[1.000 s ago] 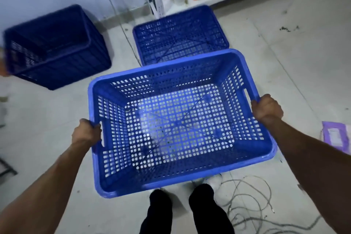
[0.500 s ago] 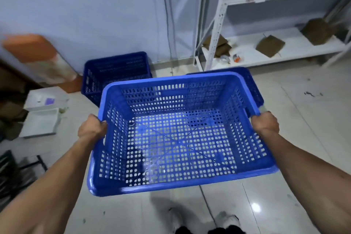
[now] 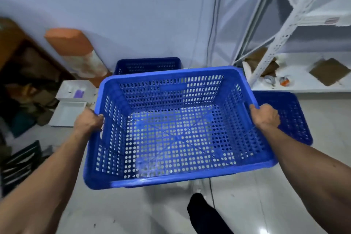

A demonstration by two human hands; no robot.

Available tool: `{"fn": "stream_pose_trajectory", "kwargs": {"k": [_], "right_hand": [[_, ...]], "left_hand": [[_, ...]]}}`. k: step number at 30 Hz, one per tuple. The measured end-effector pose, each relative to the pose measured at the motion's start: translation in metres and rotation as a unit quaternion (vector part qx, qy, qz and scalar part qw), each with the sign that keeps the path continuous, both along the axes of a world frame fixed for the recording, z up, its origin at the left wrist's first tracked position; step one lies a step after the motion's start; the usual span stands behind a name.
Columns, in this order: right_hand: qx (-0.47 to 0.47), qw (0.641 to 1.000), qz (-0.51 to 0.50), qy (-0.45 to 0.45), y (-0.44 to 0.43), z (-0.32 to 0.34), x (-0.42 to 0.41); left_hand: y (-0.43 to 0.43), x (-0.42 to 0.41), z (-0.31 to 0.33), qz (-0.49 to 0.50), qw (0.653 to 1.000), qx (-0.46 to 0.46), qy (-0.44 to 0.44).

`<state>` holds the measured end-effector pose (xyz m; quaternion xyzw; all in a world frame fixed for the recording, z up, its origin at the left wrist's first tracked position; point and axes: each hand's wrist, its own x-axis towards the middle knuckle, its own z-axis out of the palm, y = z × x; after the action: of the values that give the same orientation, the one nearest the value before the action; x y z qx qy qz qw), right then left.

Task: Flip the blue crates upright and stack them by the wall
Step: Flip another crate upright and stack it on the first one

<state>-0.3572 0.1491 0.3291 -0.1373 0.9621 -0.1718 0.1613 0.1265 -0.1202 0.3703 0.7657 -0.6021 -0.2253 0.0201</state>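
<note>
I carry an upright, perforated blue crate (image 3: 176,135) in the air in front of me. My left hand (image 3: 88,122) grips its left handle and my right hand (image 3: 266,116) grips its right handle. Behind it, against the wall, stands a darker blue crate (image 3: 148,65), open side up, mostly hidden by the carried one. A third blue crate (image 3: 290,116) lies upside down on the floor to the right, partly hidden behind my right hand.
A white metal shelf rack (image 3: 284,30) with cardboard pieces and tape stands at the right. An orange-topped post (image 3: 76,51) leans at the wall on the left, with white trays (image 3: 68,113) and dark clutter beside it. A cable runs on the floor near my foot (image 3: 205,213).
I have walked toward the wall with the crate held in both hands. The crate by the wall is now directly behind the carried one, and the overturned crate has shifted to the right.
</note>
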Motion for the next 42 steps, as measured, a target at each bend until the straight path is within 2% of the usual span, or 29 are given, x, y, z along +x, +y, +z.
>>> {"fn": "stream_pose_trajectory", "kwargs": {"k": [5,9,13,21,26,31,35,37,39,42], "right_hand": [[0.017,0.999,0.039,-0.015,-0.105,0.006,-0.012],[0.031,0.997,0.063,-0.023,-0.183,0.017,-0.014],[0.023,0.996,0.082,-0.016,-0.267,0.016,-0.015],[0.030,0.998,0.042,-0.024,-0.418,-0.002,0.001],[0.037,0.998,0.035,-0.032,-0.497,-0.014,0.003],[0.045,0.998,0.039,-0.037,-0.567,-0.056,-0.014],[0.069,0.996,0.018,-0.060,-0.609,-0.074,-0.024],[0.066,0.996,0.021,-0.064,-0.623,-0.078,-0.029],[0.067,0.995,0.012,-0.068,-0.634,-0.079,-0.033],[0.067,0.996,0.010,-0.066,-0.646,-0.083,-0.031]], "left_hand": [[-0.057,0.001,-0.001,0.068,0.996,0.047,0.042],[-0.123,0.008,-0.002,0.084,0.995,0.038,0.047],[-0.208,0.013,-0.014,0.092,0.991,0.039,0.094],[-0.379,0.014,-0.025,0.078,0.984,0.054,0.148],[-0.470,-0.001,-0.034,0.077,0.987,0.055,0.133],[-0.544,-0.026,-0.053,0.098,0.985,0.056,0.131],[-0.618,-0.002,-0.124,0.124,0.977,0.092,0.147],[-0.627,-0.016,-0.121,0.117,0.975,0.095,0.161],[-0.624,-0.044,-0.092,0.121,0.975,0.087,0.164],[-0.642,-0.050,-0.101,0.143,0.962,0.112,0.205]]}}
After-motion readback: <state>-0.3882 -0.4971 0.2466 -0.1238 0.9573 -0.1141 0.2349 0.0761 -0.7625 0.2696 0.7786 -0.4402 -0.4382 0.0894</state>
